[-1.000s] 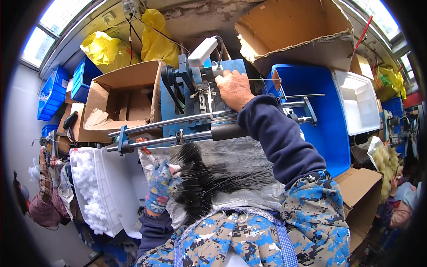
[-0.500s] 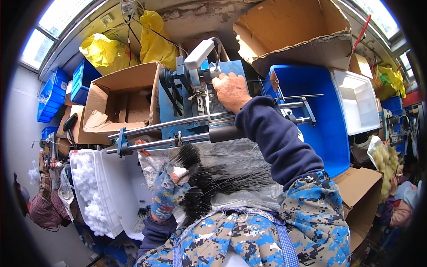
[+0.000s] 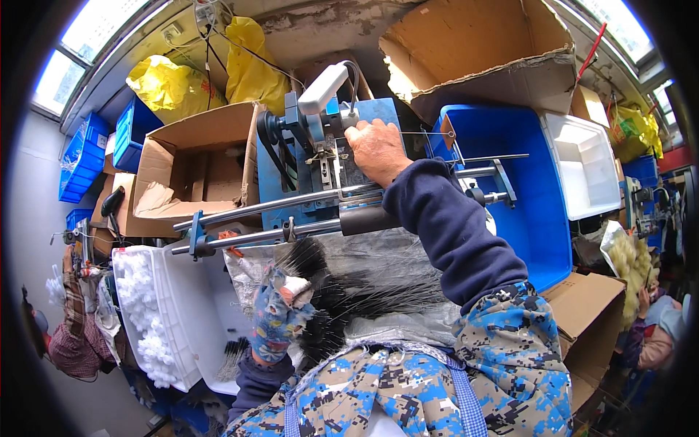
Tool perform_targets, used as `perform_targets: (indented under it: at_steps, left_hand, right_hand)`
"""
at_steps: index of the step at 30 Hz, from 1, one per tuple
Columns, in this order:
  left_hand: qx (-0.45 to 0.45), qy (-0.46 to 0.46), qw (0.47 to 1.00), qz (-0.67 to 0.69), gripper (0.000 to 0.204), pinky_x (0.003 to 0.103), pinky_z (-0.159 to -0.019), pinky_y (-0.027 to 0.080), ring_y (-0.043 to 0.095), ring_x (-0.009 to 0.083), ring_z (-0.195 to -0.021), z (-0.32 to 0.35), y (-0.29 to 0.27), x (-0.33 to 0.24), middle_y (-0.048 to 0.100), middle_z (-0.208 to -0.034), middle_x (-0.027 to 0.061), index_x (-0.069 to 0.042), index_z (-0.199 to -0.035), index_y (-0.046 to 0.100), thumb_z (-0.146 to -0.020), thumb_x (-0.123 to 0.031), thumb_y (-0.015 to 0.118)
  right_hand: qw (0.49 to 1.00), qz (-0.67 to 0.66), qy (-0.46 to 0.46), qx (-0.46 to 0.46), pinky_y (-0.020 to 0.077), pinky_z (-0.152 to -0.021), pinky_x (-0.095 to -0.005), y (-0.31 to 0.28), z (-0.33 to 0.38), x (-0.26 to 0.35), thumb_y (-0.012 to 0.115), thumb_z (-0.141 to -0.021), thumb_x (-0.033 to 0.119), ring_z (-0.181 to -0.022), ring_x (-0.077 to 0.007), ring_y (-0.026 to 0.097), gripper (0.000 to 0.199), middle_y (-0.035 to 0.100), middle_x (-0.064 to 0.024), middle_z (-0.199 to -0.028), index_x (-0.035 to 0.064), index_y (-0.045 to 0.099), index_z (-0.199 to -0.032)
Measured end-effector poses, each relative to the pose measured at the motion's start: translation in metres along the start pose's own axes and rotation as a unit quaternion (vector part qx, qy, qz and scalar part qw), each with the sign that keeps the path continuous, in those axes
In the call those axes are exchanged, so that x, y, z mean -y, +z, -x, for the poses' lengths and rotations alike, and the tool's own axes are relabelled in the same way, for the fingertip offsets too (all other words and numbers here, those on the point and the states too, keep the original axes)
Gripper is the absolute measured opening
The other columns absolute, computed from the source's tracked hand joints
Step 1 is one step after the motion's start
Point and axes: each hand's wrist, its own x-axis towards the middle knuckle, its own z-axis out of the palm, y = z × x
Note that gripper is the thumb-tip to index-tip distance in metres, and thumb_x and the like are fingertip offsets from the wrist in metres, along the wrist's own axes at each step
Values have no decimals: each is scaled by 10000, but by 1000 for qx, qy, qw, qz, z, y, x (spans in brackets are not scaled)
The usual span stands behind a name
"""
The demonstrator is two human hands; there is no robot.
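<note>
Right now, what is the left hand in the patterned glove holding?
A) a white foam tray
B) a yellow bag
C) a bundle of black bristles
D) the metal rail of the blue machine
C: the left hand is closed around a bundle of black bristles that fans out across the lap, while the bare right hand rests up on the blue machine.

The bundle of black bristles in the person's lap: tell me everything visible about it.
The bundle of black bristles is a thick sheaf of thin, stiff, wire-like black strands, fanned out and spiky at its ends. It lies roughly crosswise on grey plastic sheeting, below the blue machine's two metal rails. The left hand, in a patterned fingerless glove, closes around its left part. The right hand is away from it, up on the machine.
</note>
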Motion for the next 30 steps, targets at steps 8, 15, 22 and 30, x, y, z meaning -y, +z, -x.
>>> perform_targets:
  at_steps: [8,15,22,30]
  left_hand:
    - [-102,-178,913,352,133,300,-783,482,568,202,-882,17,7,-5,573,-972,132,-15,-958,599,-828,-2,575]
    - [-170,-49,948,264,113,253,-688,460,566,177,-776,3,10,-19,572,-909,120,2,-926,614,-832,-1,551]
    - [-92,-84,880,459,326,306,-682,453,556,236,-783,3,-15,-11,598,-915,164,62,-855,624,-832,-247,522]
    - [-210,-137,900,356,101,294,-637,483,577,195,-735,-11,2,-42,594,-822,144,22,-894,582,-824,-49,598]
  right_hand:
    - [1000,8,-12,-15,440,-694,-414,2,1,1,517,-779,115,-848,-280,581,135,615,-91,-862,90,613,-870]
    - [995,-94,0,-17,408,-736,-431,22,-8,-12,541,-798,182,-845,-309,568,146,626,-97,-814,100,648,-853]
    - [999,5,46,-24,339,-855,-460,4,9,-13,608,-774,283,-1104,-303,410,312,465,-133,-1211,67,637,-997]
    - [996,-48,71,23,420,-795,-425,-14,44,-5,660,-748,333,-1042,-307,430,570,395,-165,-1134,-26,505,-1162]
